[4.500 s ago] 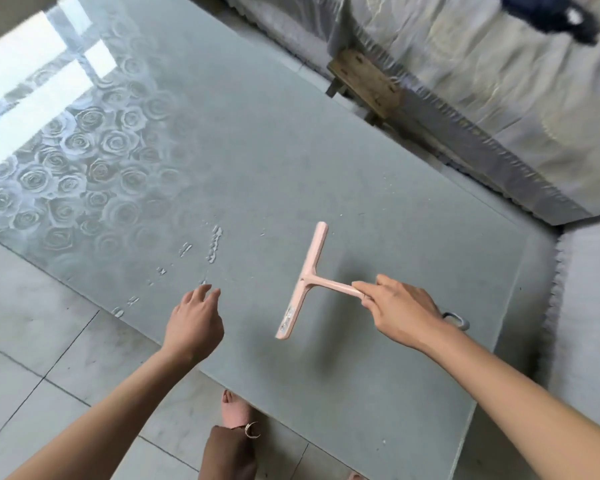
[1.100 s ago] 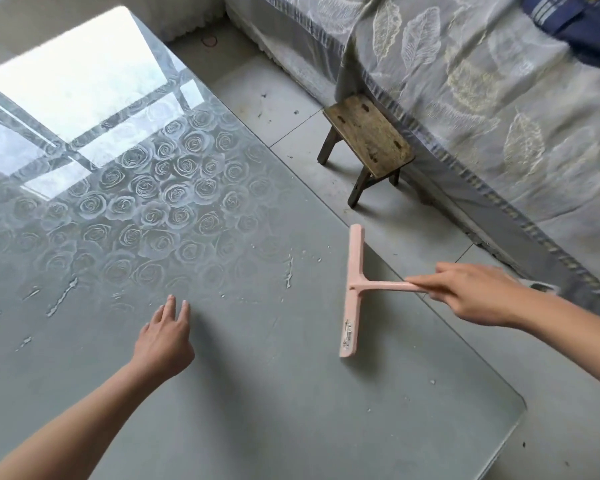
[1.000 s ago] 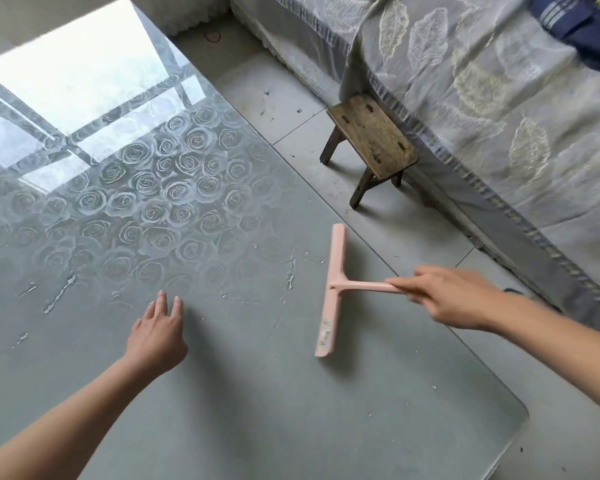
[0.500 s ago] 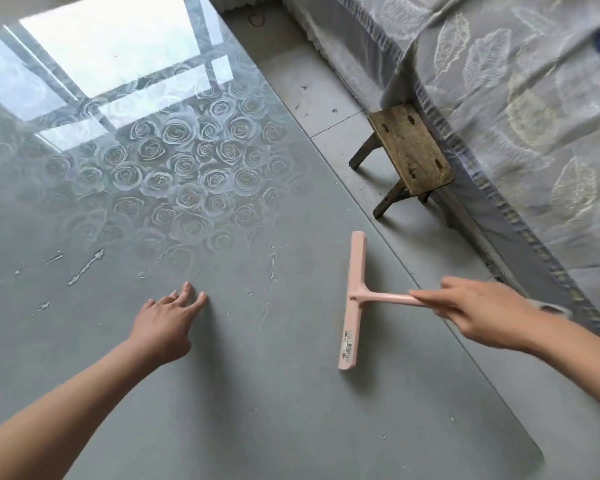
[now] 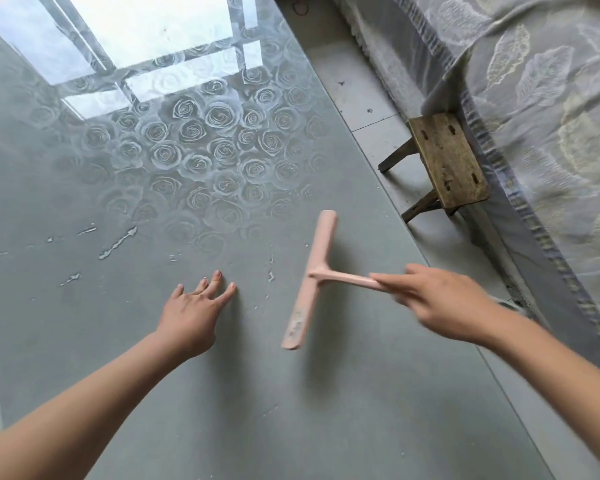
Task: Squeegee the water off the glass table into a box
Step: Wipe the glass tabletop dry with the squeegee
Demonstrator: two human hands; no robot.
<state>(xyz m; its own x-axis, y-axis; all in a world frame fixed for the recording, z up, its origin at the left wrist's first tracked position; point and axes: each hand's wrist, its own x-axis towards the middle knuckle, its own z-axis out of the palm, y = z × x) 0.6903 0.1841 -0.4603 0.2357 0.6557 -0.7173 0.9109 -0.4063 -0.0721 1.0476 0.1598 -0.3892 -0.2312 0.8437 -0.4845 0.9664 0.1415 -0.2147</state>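
The right hand (image 5: 440,303) has its grip curled round the pink squeegee (image 5: 309,289), the left hand (image 5: 191,317) spread flat on the glass surface (image 5: 153,410).

Pink T-shaped squeegee (image 5: 311,278) over glass table (image 5: 125,341), scattered water streaks (image 5: 116,243) to its left

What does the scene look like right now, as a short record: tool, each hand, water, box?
tool: pink squeegee, over the glass table; blurred, so blade contact is unclear
right hand: grips the squeegee handle
left hand: fingers spread, holding nothing, on or just above the glass
water: streaks just left of the blade, more farther left
box: not in view
beside table: wooden stool on the floor
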